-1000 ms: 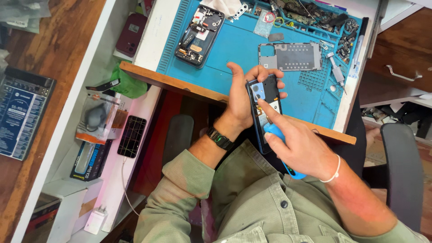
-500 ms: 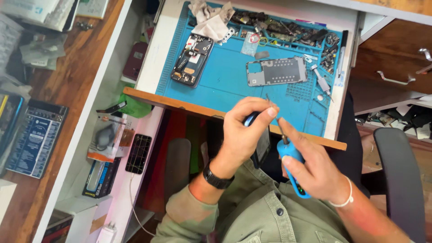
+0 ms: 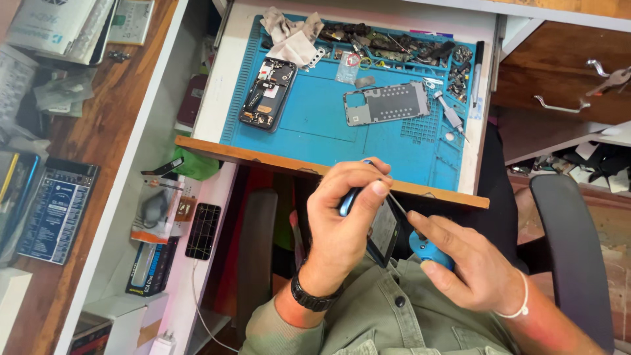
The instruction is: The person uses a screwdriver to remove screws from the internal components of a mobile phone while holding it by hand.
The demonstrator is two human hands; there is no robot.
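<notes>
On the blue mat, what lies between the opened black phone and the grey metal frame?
In the head view, only bare blue mat lies between the opened black phone and the grey metal frame; the cloth sits above that gap.

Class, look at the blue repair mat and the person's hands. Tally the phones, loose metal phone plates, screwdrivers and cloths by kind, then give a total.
Phones: 2, opened phone, held phone
Metal phone plates: 1, grey plate
Screwdrivers: 2, blue-handled screwdriver, grey screwdriver
Cloths: 1, grey cloth
Total: 6

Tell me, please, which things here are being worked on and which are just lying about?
In hand: dark slim phone in left hand; blue-handled screwdriver in right hand.

Lying about: opened black phone, grey metal plate, crumpled grey cloth, blue work mat.
</notes>
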